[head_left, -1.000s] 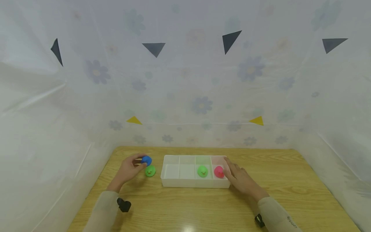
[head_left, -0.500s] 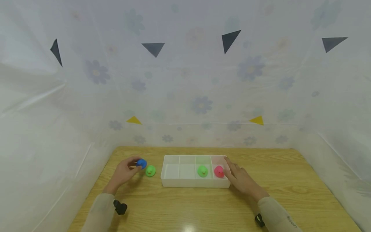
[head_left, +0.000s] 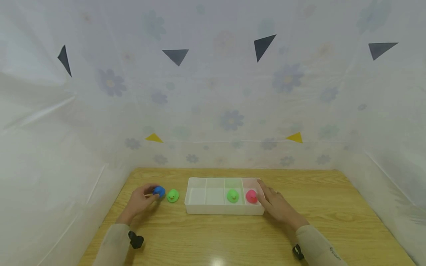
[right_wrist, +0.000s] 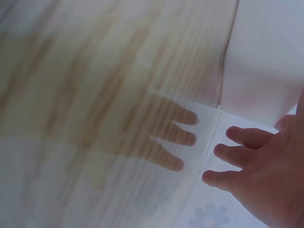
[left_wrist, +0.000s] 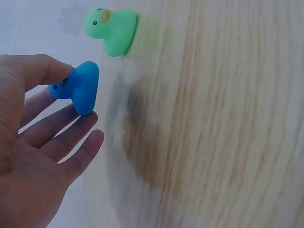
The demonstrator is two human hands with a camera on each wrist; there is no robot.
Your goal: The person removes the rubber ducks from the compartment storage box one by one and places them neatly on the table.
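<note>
My left hand (head_left: 139, 200) pinches a blue rubber duck (head_left: 159, 191) between thumb and fingertips, to the left of a green rubber duck (head_left: 172, 195) on the table. In the left wrist view the blue duck (left_wrist: 85, 88) hangs just over the wood, above the hand's shadow. A white tray with compartments (head_left: 206, 210) stands in the middle. Inside it, a second green duck (head_left: 233, 196) sits in the third compartment from the left and a pink duck (head_left: 251, 196) in the rightmost. My right hand (head_left: 277, 205) rests against the tray's right end, fingers fairly straight.
The wooden table (head_left: 213, 236) is enclosed by white floral sheeting (head_left: 213, 92) at the back and both sides. Black triangles (head_left: 175, 56) and yellow triangles (head_left: 295, 137) mark the back sheet. The tray's two left compartments (head_left: 197, 195) hold nothing.
My left hand has moved left and toward me with the blue duck, from behind the loose green duck to its left side, and lower. The right hand has stayed at the tray.
</note>
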